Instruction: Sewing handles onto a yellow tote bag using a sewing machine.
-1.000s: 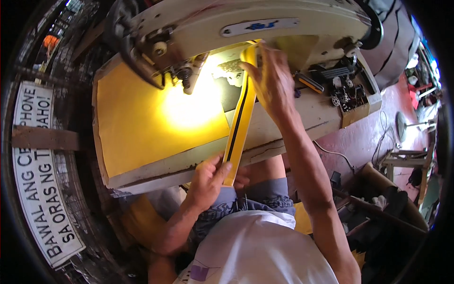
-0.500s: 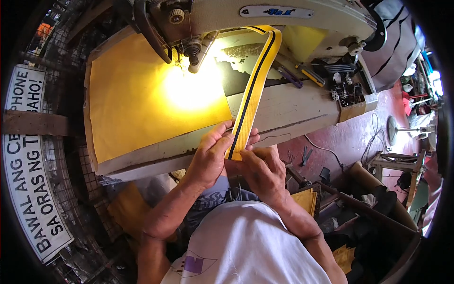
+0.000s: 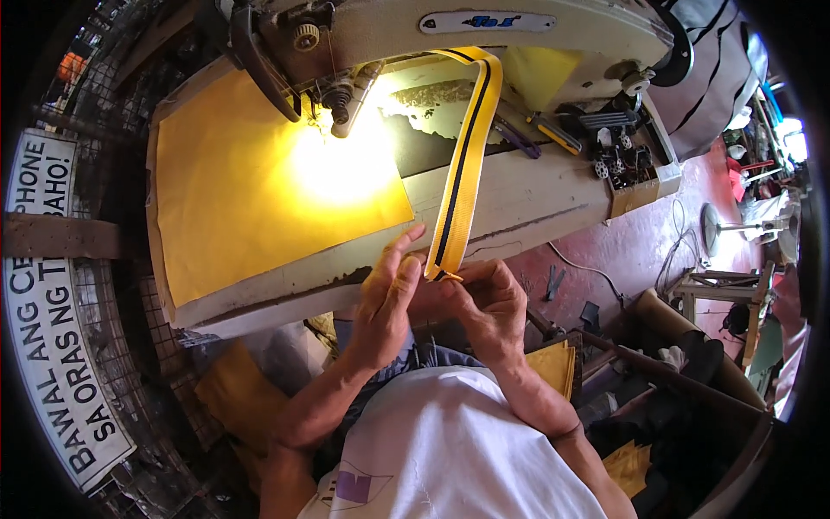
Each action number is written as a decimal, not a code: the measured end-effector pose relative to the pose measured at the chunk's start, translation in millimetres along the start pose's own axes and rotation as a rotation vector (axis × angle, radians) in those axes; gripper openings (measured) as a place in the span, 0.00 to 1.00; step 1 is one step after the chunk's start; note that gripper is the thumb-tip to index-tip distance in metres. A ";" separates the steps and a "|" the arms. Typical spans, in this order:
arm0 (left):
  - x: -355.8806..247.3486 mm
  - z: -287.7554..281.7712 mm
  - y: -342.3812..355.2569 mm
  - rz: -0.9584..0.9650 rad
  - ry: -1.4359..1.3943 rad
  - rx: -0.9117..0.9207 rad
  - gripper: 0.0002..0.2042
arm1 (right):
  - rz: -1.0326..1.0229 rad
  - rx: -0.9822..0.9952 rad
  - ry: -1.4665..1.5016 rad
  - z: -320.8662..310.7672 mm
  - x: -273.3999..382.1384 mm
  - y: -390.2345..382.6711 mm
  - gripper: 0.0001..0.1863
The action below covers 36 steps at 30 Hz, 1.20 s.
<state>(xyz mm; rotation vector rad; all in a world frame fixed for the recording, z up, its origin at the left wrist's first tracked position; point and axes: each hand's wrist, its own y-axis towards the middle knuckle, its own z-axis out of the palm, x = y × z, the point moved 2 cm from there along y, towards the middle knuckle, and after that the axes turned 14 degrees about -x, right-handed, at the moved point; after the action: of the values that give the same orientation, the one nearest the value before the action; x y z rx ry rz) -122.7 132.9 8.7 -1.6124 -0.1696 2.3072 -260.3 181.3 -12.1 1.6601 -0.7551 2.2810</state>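
In the head view, the yellow strap (image 3: 465, 164) runs from under the sewing machine (image 3: 372, 36) past the desk (image 3: 527, 186) edge. The right hand's (image 3: 494, 316) fingers pinch its end; the left hand's (image 3: 380, 303) thumb and forefinger stand parted, any hold unclear. The fold should probably be kept square. Half a second ago the end lay flat; now it turns up.

Yellow strap (image 3: 464, 177) is woven cloth, finely ribbed. Big yellow sheet (image 3: 225, 208) looks smooth, kinda matt. Sewing machine (image 3: 372, 36): dull painted metal. Tabletop (image 3: 527, 190) looks scuffed, edge rough. White shirt (image 3: 467, 441): soft cloth.
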 end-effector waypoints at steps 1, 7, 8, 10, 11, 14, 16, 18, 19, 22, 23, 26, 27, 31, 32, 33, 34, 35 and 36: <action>-1.8 -1.6 -2.9 0.016 0.061 -0.015 0.24 | 0.002 -0.003 0.000 -1.6 -0.2 1.4 0.08; 6.1 -5.6 -13.0 0.073 0.173 -0.139 0.30 | -0.003 0.016 0.002 -1.2 -0.1 -0.1 0.14; 7.8 -6.5 -12.9 0.082 0.204 -0.150 0.29 | 0.006 0.012 -0.014 -1.2 0.4 0.2 0.15; 8.4 -4.5 -13.2 0.087 0.185 -0.167 0.29 | 0.014 0.009 -0.031 -0.6 3.1 0.5 0.16; 8.1 -4.0 -13.3 0.091 0.167 -0.182 0.28 | 0.007 0.003 -0.043 -0.3 5.3 0.4 0.17; 0.8 -3.0 -12.1 0.021 0.202 -0.194 0.28 | -0.014 -0.007 -0.075 -0.3 7.1 1.2 0.17; 2.7 -4.5 -11.6 0.007 0.176 -0.193 0.27 | -0.027 -0.009 -0.094 -0.7 7.4 1.4 0.18; 4.3 -6.0 -10.8 -0.008 0.150 -0.190 0.26 | -0.019 -0.001 -0.078 -2.1 4.6 2.1 0.18; 4.3 -6.7 -10.5 -0.011 0.172 -0.188 0.24 | -0.018 0.000 -0.079 -2.2 3.2 2.4 0.18; 8.7 -7.4 -10.9 0.010 0.203 -0.179 0.20 | -0.022 -0.006 -0.176 -3.4 2.9 3.0 0.18; 11.0 -9.5 -10.8 0.040 0.217 -0.180 0.18 | 0.050 0.002 -0.150 -1.3 1.9 4.8 0.19; 16.1 -5.7 -21.2 0.490 0.505 -0.241 0.15 | 0.130 0.016 -0.041 2.6 1.9 3.4 0.21; 7.7 -4.2 -23.9 0.771 0.761 -0.206 0.16 | 0.140 0.021 0.040 2.9 2.6 2.8 0.22; -5.4 -9.3 -25.7 1.245 1.178 -0.093 0.19 | 0.131 0.078 0.049 8.9 19.5 -3.1 0.21; -9.1 -10.1 -23.9 1.248 1.181 -0.102 0.19 | 0.140 0.114 0.049 11.7 23.1 -6.1 0.21; -13.8 -10.1 -23.6 1.274 1.170 -0.091 0.17 | 0.149 0.150 0.048 14.2 26.3 -9.0 0.20; -17.4 -10.3 -23.2 1.300 1.159 -0.080 0.16 | 0.147 0.160 0.048 15.4 28.8 -10.8 0.20; -20.1 -11.9 -22.4 1.303 1.168 -0.093 0.16 | 0.090 0.179 -0.059 17.1 31.1 -12.4 0.20; -22.5 -14.2 -20.7 1.222 1.078 -0.095 0.15 | 0.032 0.198 -0.165 20.4 36.1 -14.5 0.20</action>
<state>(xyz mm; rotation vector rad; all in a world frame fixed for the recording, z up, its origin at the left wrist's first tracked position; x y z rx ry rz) -98.5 143.8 29.5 -3.2790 1.2480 1.4765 -249.0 178.6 30.3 1.9564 -0.6084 2.3279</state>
